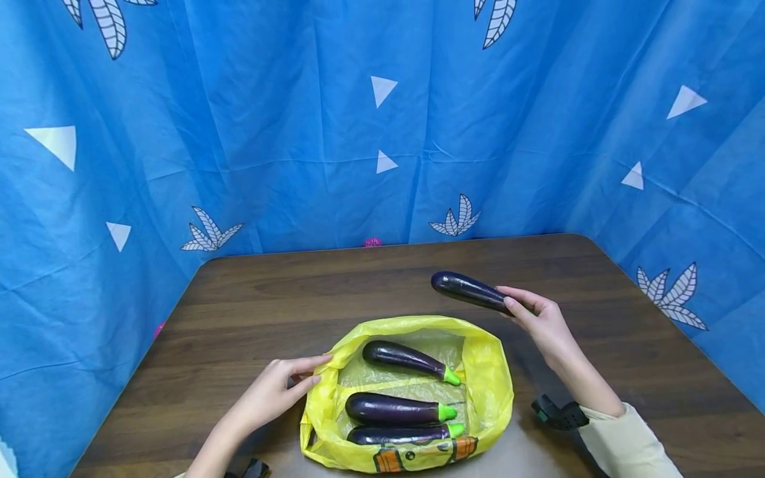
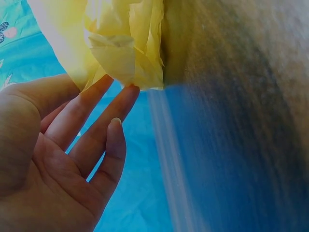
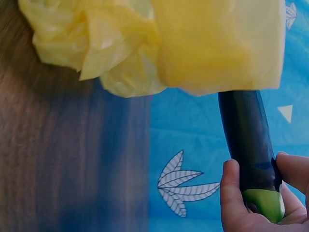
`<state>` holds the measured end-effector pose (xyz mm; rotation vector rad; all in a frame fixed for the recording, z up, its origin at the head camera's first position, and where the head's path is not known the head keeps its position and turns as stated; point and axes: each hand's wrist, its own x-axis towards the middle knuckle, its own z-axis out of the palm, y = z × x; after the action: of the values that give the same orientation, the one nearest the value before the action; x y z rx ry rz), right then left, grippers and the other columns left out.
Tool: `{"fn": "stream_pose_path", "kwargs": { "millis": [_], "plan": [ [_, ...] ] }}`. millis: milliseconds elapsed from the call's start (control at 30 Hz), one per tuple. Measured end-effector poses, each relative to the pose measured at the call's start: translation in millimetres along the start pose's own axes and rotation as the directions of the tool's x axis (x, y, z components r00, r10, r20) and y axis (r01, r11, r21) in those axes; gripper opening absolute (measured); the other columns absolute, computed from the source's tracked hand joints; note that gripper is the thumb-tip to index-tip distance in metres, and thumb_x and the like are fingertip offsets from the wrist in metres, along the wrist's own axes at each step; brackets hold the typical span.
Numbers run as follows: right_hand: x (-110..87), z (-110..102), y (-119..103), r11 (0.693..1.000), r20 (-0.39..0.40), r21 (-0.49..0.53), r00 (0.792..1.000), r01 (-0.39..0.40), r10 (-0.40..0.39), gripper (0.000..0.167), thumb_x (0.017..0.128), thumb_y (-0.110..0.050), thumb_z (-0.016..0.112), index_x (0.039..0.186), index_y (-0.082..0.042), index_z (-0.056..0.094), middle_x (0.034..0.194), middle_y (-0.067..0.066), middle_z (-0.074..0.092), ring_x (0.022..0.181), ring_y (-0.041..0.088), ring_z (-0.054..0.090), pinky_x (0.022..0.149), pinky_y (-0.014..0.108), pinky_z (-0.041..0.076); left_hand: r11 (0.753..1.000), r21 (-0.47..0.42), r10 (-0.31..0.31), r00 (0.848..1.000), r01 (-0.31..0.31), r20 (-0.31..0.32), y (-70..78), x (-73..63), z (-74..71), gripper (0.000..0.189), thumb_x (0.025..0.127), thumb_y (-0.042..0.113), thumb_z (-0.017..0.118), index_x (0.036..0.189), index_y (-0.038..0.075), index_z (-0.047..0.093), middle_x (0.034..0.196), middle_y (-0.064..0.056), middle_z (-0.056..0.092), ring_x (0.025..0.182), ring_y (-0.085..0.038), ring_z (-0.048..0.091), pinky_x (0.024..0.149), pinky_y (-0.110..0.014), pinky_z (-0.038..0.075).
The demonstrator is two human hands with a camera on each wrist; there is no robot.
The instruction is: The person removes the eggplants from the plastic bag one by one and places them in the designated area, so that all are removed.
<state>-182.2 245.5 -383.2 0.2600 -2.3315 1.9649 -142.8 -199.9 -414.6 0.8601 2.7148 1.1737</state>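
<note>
A yellow plastic bag (image 1: 499,378) stands wide open on the table. Inside it lie three dark purple eggplants with green stem ends: one eggplant (image 1: 403,358) at the back, another eggplant (image 1: 391,408) in the middle, and a third eggplant (image 1: 394,435) partly hidden by the front wall. At the bag's left rim, my left hand (image 1: 271,392) pinches the plastic (image 2: 113,58) between thumb and fingers. My right hand (image 1: 546,328) holds another eggplant (image 1: 469,291) near its green end (image 3: 265,203), raised behind and right of the bag.
The brown wooden table (image 1: 269,292) reaches back to a blue curtain (image 1: 323,133) with white triangles and leaf prints. A black wrist strap (image 1: 558,413) is at the right wrist. Small pink objects (image 1: 373,243) peek out at the table's far edge.
</note>
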Motion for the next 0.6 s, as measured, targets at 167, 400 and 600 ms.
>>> {"fn": "stream_pose_path", "kwargs": {
  "millis": [167, 400, 600],
  "plan": [
    [3.5, -2.9, 10.3, 0.998, 0.006, 0.025, 0.998, -0.065, 0.064, 0.051, 0.096, -0.026, 0.055, 0.131, 0.01, 0.046, 0.118, 0.006, 0.053, 0.095, 0.007, 0.06, 0.086, 0.025, 0.044, 1.0, -0.009, 0.01, 1.0, -0.01, 0.002, -1.1, -0.1, -0.2, 0.034, 0.093, 0.015, 0.061, 0.125, 0.007, 0.061, 0.122, -0.006, 0.06, 0.084, -0.006, 0.06, 0.066, -0.026, 0.05],
    [6.4, -3.3, 23.8, 0.991, 0.015, 0.044, 0.992, -0.123, 0.123, 0.053, 0.096, -0.026, 0.055, 0.132, 0.011, 0.044, 0.122, 0.014, 0.051, 0.095, 0.008, 0.06, 0.087, 0.028, 0.044, 1.0, -0.011, 0.023, 1.0, -0.023, 0.001, -1.4, 1.1, -1.0, 0.033, 0.093, 0.014, 0.061, 0.125, 0.007, 0.061, 0.122, -0.006, 0.06, 0.08, -0.005, 0.059, 0.065, -0.026, 0.049],
    [7.1, -0.8, 31.1, 0.983, 0.029, 0.053, 0.984, -0.176, 0.175, 0.054, 0.096, -0.027, 0.055, 0.134, 0.01, 0.043, 0.13, 0.023, 0.044, 0.097, 0.008, 0.059, 0.089, 0.032, 0.042, 1.0, -0.008, 0.019, 1.0, -0.019, 0.0, -0.2, 1.1, -1.1, 0.033, 0.093, 0.014, 0.061, 0.125, 0.008, 0.061, 0.122, -0.005, 0.06, 0.083, -0.005, 0.06, 0.066, -0.027, 0.05]
  ]
}}
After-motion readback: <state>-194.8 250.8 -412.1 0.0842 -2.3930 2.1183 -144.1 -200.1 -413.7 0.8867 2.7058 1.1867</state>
